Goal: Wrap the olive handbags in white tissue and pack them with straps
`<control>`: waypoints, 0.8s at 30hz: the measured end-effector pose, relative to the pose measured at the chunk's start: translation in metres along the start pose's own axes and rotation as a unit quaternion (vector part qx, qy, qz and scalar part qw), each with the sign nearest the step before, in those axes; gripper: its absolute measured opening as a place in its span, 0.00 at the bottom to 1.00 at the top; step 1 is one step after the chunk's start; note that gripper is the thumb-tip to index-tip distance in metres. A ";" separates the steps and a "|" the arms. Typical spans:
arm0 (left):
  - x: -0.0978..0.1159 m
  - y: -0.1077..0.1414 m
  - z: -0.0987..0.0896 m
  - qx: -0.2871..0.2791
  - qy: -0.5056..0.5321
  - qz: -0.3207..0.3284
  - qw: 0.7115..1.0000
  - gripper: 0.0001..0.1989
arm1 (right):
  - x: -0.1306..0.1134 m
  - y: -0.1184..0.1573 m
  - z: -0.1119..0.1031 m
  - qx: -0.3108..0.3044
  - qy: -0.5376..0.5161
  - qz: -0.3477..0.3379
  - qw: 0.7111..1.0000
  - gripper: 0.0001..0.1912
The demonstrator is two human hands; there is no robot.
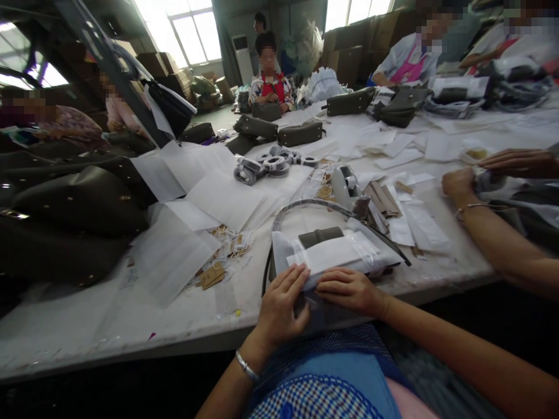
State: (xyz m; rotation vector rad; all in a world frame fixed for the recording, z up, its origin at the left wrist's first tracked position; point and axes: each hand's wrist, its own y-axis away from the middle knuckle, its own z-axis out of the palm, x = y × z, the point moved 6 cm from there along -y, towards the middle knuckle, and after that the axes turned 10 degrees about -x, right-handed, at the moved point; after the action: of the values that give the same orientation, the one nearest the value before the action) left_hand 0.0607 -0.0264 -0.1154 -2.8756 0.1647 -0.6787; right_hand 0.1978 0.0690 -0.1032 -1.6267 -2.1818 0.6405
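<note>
A dark olive handbag wrapped in white tissue paper (332,256) lies at the table's front edge, right before me. Its wrapped strap (301,205) arches behind it, and a dark folded piece (321,235) shows above the paper. My left hand (283,302) grips the near left edge of the wrap, fingers on top and thumb lower down. Beside it, my right hand (351,291) is closed over the near edge, its fingers together on the paper; its thumb is hidden. Just behind the bag stands a tape dispenser (346,185).
Paper sheets (174,256), cardboard tags (212,275) and wrapped strap coils (276,164) lie left and behind. Large dark bags (70,215) fill the left side. A co-worker's hands (463,181) work close on the right. Other people sit around the table.
</note>
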 end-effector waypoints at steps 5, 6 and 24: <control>0.000 -0.002 -0.001 0.077 -0.025 -0.007 0.997 0.26 | 0.002 0.001 -0.004 0.021 -0.015 0.019 0.999 0.06; -0.001 -0.002 0.002 0.100 -0.036 -0.003 0.994 0.24 | -0.001 0.004 -0.005 0.017 -0.012 0.019 1.000 0.06; -0.004 0.001 0.016 0.130 -0.082 0.010 0.988 0.25 | -0.045 0.019 0.031 0.021 -0.046 0.092 0.994 0.08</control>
State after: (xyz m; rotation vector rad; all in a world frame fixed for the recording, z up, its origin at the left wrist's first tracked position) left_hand 0.0642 -0.0241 -0.1312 -2.6580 0.0763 -0.4211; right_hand 0.2094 0.0260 -0.1403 -1.8244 -2.0803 0.8232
